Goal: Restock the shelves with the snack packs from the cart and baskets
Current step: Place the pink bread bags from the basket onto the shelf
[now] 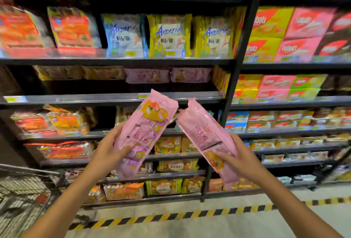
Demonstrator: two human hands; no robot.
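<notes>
- The left hand [108,150] is grasping a long pink plastic snack pack with a peach print [146,131], fingers curled round its lower half.
- The right hand [238,157] is grasping a second long pink plastic snack pack [204,135] the same way, thumb lying across its printed face.
- Both packs are being held in the air in front of the black metal shelving unit [239,61], below the shelf that is carrying two matching pink packs [148,75] lying flat.
- The left pack's long axis is running from lower left to upper right; its top end is pointing up towards that shelf and is overlapping the shelf's front lip in the head view.
- The right pack's long axis is running from lower right to upper left; its top end is sitting just below the same lip.
- The two top ends are leaning towards each other, near but apart.
- The matching pink packs are lying above and beyond both hands, slightly left of the black upright post; the left pack's tip appears nearer to them.
- Judgement: each pack will likely need laying level before sliding in beside the matching packs.
- The wire cart [24,190] is standing at the lower left of the shelving unit.
</notes>
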